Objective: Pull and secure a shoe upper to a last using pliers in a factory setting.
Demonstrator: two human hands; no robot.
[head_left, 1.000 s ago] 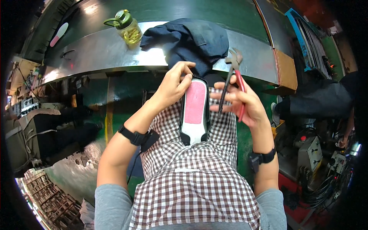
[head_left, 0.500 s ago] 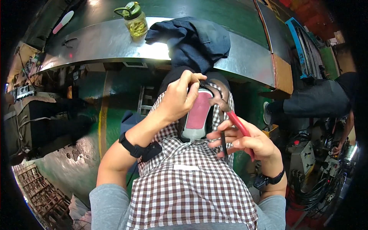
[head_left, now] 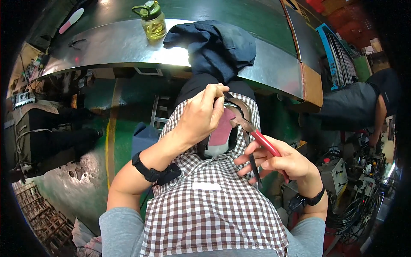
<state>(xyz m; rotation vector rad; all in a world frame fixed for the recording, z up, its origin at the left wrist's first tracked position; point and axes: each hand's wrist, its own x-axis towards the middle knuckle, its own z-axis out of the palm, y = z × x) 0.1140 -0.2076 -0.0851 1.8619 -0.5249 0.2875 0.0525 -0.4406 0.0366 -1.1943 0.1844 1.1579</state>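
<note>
A shoe piece (head_left: 219, 136) with a pink and pale grey sole-shaped face lies in my lap on a checked apron (head_left: 205, 218), its dark edges showing around it. At the far end of the piece my left hand (head_left: 198, 113) is closed, its fingertips pinching a dark edge there. My right hand (head_left: 289, 162) grips a pair of pincers (head_left: 266, 142) with one red handle and one dark handle. The curved metal jaws of the pincers reach over the far right side of the shoe piece, close to my left fingertips. Whether the jaws bite on anything is unclear.
Ahead stands a metal-topped bench (head_left: 115, 50) with a green-lidded bottle (head_left: 153, 25), a dark blue cloth (head_left: 212, 47) and a pink-and-white insole (head_left: 72, 20). A person (head_left: 359, 100) is at the right, near machinery and cables (head_left: 359, 201). Dark-clothed legs (head_left: 55, 132) show at the left.
The pincers' jaws have swung slightly toward the shoe piece's far end, and my right hand has moved a little right and down. My left hand stays at the same end.
</note>
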